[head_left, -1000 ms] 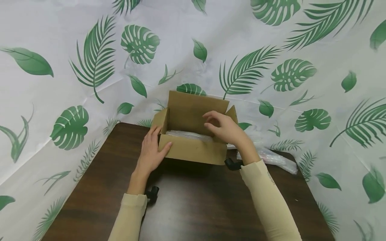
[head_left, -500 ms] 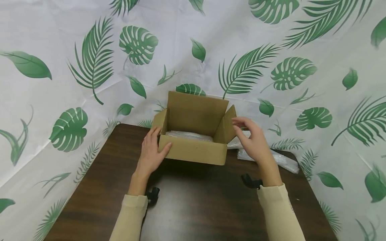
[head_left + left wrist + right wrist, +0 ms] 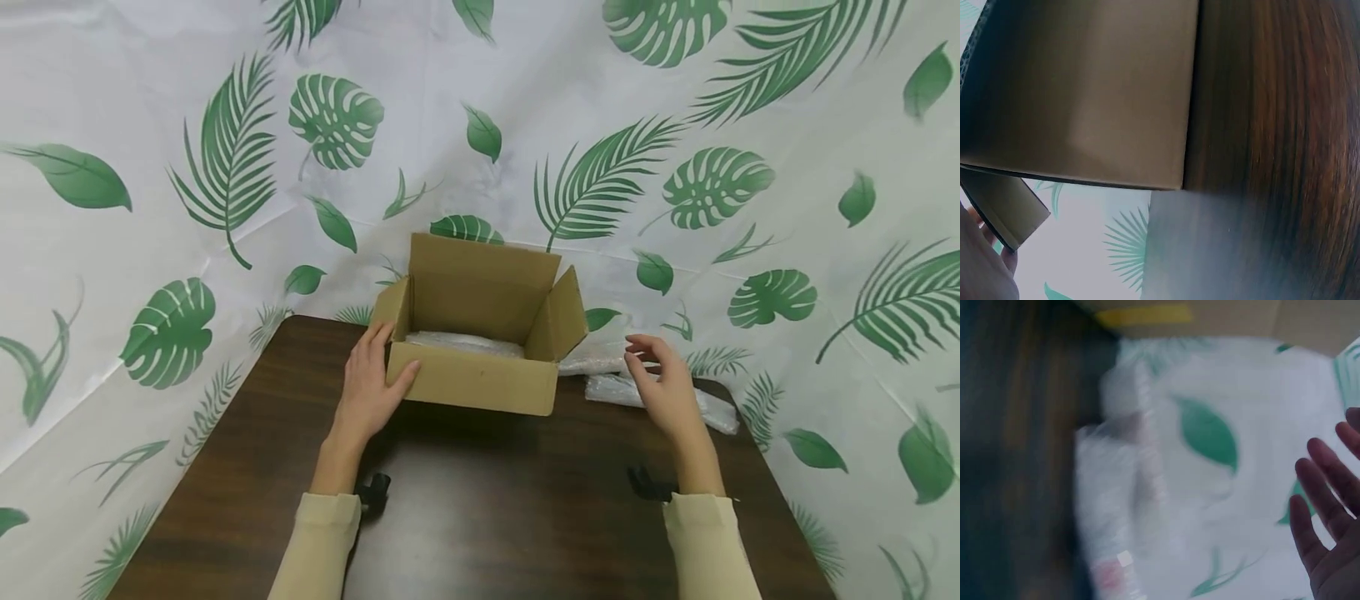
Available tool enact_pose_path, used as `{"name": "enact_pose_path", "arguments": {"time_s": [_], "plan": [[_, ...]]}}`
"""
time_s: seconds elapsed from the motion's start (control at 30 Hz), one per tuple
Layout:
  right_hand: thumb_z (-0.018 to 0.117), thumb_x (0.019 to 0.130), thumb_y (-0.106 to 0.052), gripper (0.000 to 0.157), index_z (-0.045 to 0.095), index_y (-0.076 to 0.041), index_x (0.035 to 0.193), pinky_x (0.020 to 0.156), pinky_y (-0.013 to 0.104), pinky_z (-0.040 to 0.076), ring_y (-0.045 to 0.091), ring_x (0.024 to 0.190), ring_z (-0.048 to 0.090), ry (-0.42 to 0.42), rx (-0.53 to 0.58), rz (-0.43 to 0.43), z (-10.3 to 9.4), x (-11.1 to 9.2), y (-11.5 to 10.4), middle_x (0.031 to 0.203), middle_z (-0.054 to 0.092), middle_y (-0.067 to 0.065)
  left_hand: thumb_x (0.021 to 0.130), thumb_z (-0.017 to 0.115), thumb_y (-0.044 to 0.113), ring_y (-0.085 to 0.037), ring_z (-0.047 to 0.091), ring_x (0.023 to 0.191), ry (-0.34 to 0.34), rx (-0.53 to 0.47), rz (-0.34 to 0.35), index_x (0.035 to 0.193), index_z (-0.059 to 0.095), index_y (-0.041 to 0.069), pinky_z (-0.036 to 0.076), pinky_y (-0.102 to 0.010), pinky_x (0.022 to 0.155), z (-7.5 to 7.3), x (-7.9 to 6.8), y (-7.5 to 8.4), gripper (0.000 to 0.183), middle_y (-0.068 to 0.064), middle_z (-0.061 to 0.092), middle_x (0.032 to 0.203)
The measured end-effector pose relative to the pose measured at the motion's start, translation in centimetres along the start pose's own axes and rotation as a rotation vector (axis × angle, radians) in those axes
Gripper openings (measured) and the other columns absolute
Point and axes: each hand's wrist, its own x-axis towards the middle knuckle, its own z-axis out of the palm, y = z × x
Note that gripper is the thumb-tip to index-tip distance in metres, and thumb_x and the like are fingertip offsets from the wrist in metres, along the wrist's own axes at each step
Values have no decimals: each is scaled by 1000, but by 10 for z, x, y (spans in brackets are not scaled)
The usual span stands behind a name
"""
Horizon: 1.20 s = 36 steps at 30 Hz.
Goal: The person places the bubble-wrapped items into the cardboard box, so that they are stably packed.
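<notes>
A brown cardboard box (image 3: 480,382) stands with its flaps up on the table, and clear plastic-wrapped packing (image 3: 465,342) shows inside it. My left hand (image 3: 366,379) grips the box's left front corner, thumb on the front panel and fingers over the left side flap (image 3: 1010,209). To the right of the box, my right hand (image 3: 663,383) hovers with loosely bent fingers and holds nothing. Right by it lie clear plastic-wrapped packages (image 3: 611,390), partly hidden behind the hand. The right wrist view shows the fingers (image 3: 1319,494) spread apart beside these packages, which look blurred there.
The dark wooden table (image 3: 480,517) extends toward me on all sides of the box. A white cloth backdrop (image 3: 480,75) with green leaves hangs behind and beside it. The packages lie near the table's back right edge.
My right hand has moved from above the box's interior out past its right flap, over to the wrapped packages. My left hand has stayed on the box.
</notes>
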Motion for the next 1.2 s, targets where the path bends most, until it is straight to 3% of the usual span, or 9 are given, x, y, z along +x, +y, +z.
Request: {"name": "enact_pose_path", "arguments": {"time_s": [0.13,0.37,0.43,0.63,1.1,1.2], "plan": [[57,112,-25,43,57,-1,147,106,69,46,47,131,58,-104,-66,88,1,-6,32,140,62,27,105,65,50,-43,32,157,10,71,29,169,28,15,28,-67,126,0,-1,1,82,-18,29,174],[68,100,-19,49,59,-3,146,107,79,38,57,136,52,-261,-515,125,10,-6,85,147,59,30,105,67,45,-43,34,158,42,120,70,167,31,7,29,-62,128,-2,-1,3,81,-20,32,172],[71,98,-18,55,56,-4,150,109,81,32,58,141,46,-309,-575,156,13,-7,96,153,54,30,105,67,45,-43,34,159,35,120,71,167,31,6,28,-62,128,-3,-1,4,82,-20,33,173],[76,98,-22,69,48,-6,159,115,82,25,59,147,38,-378,-594,193,26,-5,112,162,45,30,106,66,47,-42,32,160,14,124,63,169,30,7,27,-62,129,-3,1,5,83,-20,32,174],[71,95,-14,67,48,-11,158,116,84,17,60,143,41,-398,-625,263,38,-4,116,153,50,34,106,64,50,-43,32,160,1,67,35,169,30,12,26,-64,129,-1,0,3,82,-18,30,175],[70,96,-15,63,51,-11,156,114,84,22,60,140,44,-402,-633,267,39,-3,118,151,51,34,105,64,51,-43,32,159,3,70,31,169,29,13,26,-66,128,-2,1,2,82,-18,30,175]]}}
